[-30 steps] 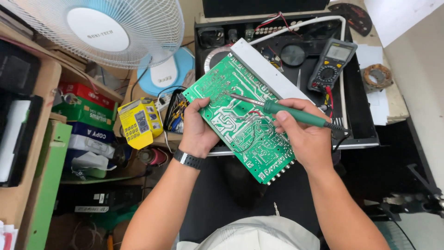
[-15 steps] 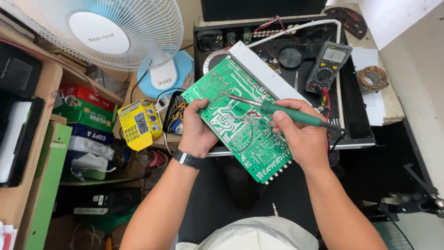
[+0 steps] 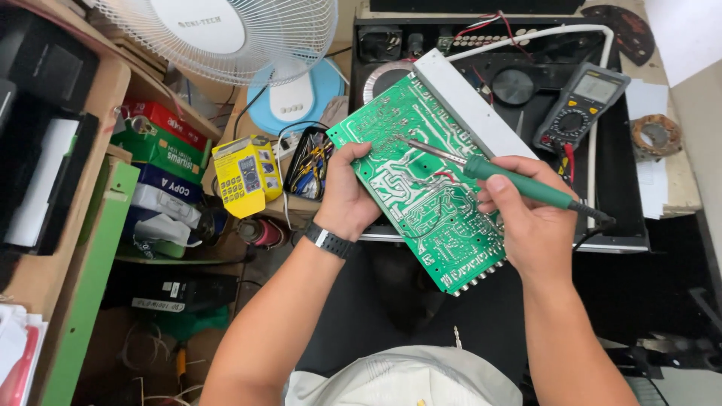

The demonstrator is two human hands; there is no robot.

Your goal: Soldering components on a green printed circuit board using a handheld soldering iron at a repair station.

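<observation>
Soldering iron (image 3: 519, 184) slants, tip up-left onto circuit board (image 3: 421, 188).

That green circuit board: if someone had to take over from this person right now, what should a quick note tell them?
Left hand: grips the green circuit board by its left edge, holding it tilted, solder side up, over the open black chassis.
Right hand: holds the green-handled soldering iron like a pen, tip on a joint near the board's upper middle.
Nearby: multimeter on the chassis, right of the board; white fan behind.
Done: board lifted out, iron on a joint.
Left: cannot tell how many joints remain.
</observation>
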